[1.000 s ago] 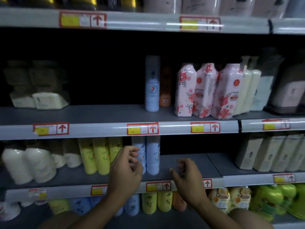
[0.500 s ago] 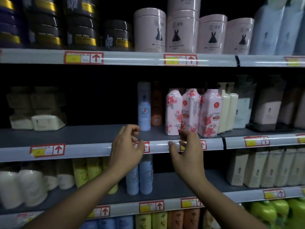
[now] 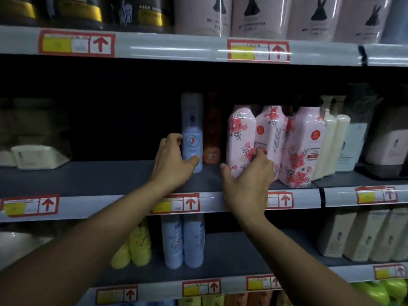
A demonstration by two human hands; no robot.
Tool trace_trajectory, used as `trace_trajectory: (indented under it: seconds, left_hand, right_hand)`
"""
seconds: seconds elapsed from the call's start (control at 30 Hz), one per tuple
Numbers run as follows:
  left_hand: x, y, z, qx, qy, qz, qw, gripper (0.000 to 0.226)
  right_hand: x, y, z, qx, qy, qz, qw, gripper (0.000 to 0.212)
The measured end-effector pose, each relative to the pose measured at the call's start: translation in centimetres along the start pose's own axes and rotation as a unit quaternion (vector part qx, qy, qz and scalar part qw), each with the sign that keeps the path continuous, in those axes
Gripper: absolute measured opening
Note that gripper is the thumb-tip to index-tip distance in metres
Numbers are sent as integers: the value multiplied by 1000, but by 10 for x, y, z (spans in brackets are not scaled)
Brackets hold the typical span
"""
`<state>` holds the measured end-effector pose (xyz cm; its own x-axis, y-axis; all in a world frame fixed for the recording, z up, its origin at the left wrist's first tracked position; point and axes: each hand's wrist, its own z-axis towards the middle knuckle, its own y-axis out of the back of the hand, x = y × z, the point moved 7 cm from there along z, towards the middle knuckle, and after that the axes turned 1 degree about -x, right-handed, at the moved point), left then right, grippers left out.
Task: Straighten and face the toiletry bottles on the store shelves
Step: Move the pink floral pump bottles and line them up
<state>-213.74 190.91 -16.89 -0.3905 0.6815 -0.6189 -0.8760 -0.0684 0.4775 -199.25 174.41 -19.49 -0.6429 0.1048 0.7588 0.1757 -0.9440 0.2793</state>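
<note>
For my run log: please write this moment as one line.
left hand: grips blue bottle | right hand: grips floral bottle | middle shelf

Pink floral bottles (image 3: 240, 138) glossy plastic film; blue bottle (image 3: 192, 129) smooth plastic; shelf (image 3: 88, 175) matt grey.

Grey shelf (image 3: 110, 177) under upright bottles (image 3: 302, 149).

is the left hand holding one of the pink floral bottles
No, the left hand grips the tall light blue bottle.
</note>
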Motion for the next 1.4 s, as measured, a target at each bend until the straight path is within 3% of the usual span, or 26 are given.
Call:
trace_trajectory:
  seconds: [0.2,0.37,0.67,1.1,1.4]
  left_hand:
    - [6,-12,28,-53,47,2,997,80]
    - [13,-18,31,-61,76,-5,995,69]
    - [6,0,16,-61,56,-49,995,57]
    - [-36,55,-46,-133,-122,-43,983,72]
    - [-66,85,-91,-115,-121,-50,985,74]
  right_hand:
    - [2,-19,8,-106,-80,-24,991,87]
    - [-2,-21,7,-171,-107,14,979,73]
    - [-4,-15,1,-116,-42,65,990,70]
    - [8,24,-11,-63,28,136,988,66]
    - [-3,67,-33,-12,29,217,976,62]
